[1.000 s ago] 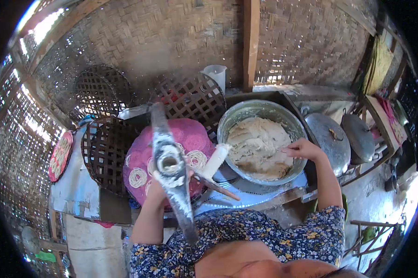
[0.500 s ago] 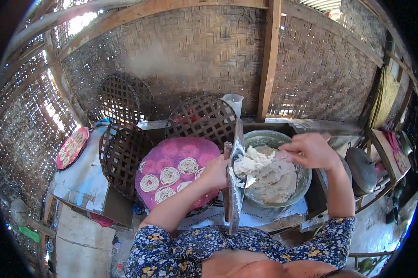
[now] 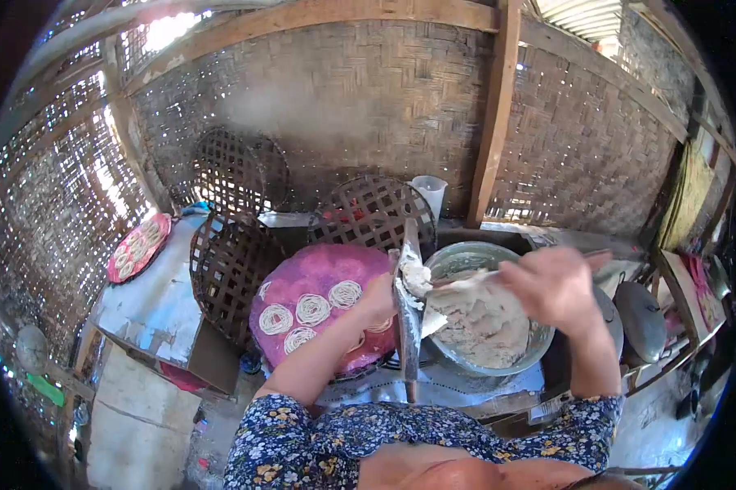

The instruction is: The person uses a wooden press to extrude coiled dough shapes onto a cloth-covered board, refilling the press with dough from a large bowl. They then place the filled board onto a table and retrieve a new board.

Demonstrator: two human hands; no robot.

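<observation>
My left hand (image 3: 376,299) is closed on the near side of an upright wooden press (image 3: 411,359), its fingertips partly hidden behind the wood. White dough (image 3: 418,278) is lodged in the press's top opening. My right hand (image 3: 557,290), smeared by motion, grips a wooden spatula (image 3: 600,260) whose dough-coated blade points left toward the press. Below the spatula, a big metal basin (image 3: 466,371) holds a mass of pale dough (image 3: 486,322). Left of the press lies a round pink-covered tray (image 3: 290,273) bearing several coils of white noodles (image 3: 312,309).
Dark woven bamboo trays (image 3: 233,265) lean against the back and left. A translucent plastic jug (image 3: 430,194) stands behind the press. Another pink tray (image 3: 139,247) of noodle coils rests on a pale box (image 3: 151,310). A dark lidded pot (image 3: 639,318) sits at the right.
My right hand has turned, and the spatula now reaches left toward the press. The lump of dough over the basin's left side is now mostly at the press opening. The view has shifted slightly.
</observation>
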